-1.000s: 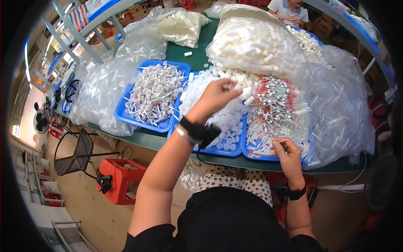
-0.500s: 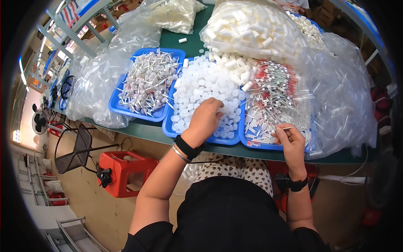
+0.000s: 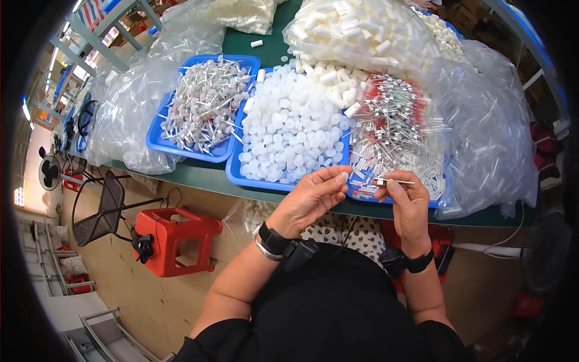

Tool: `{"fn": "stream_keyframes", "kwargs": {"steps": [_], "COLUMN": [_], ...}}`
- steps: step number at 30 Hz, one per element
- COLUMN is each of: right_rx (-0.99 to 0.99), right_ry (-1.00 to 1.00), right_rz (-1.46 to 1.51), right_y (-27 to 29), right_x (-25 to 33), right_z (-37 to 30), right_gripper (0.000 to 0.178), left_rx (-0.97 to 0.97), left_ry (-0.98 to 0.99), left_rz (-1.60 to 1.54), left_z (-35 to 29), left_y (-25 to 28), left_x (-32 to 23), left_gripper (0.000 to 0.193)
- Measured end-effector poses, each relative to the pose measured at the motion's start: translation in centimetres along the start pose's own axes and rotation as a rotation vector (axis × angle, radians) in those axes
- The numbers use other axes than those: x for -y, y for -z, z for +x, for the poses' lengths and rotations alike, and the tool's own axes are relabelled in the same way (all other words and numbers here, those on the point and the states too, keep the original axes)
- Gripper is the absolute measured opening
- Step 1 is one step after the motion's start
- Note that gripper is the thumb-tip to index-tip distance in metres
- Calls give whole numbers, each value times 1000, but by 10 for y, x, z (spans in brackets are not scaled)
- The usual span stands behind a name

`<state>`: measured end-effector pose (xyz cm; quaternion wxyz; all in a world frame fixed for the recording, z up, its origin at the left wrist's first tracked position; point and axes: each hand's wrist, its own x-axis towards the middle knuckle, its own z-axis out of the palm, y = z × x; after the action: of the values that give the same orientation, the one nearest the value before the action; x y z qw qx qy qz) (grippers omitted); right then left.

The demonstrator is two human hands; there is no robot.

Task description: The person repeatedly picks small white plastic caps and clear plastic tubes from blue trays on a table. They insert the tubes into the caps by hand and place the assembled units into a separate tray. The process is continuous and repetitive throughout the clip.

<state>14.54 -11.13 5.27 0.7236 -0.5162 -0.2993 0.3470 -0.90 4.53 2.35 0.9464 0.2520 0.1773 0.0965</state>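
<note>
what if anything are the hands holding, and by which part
The right hand pinches a thin pale stick, seemingly partway along its length, though the exact spot is unclear. Whether the left hand holds anything cannot be told.

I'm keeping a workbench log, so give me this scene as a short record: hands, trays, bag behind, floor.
Left hand: thumb and fingertips close together beside the right; contents unclear
Right hand: pinching a thin rod
Left tray: blue, heaped with disc-and-stem pieces
Middle tray: blue, heaped with whitish discs
Right tray: blue, thin rods, some among red parts
Behind: clear bag of white cylinders
Floor: red stool
</note>
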Motion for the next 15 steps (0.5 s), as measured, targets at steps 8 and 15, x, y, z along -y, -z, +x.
{"fn": "stream_keyframes", "kwargs": {"steps": [8,15], "right_rx": [-7,-8], "right_ry": [2,20], "right_rz": [-164,-225], "right_y": [1,1], "right_x": [-5,-5], "right_z": [-1,-2], "right_gripper": [16,16], "left_rx": [-77,-78], "left_ry": [-70,-66], "left_rz": [73,73], "left_z": [-4,-5], "left_y": [-13,-10], "left_x": [12,14], "left_gripper": [35,33]}}
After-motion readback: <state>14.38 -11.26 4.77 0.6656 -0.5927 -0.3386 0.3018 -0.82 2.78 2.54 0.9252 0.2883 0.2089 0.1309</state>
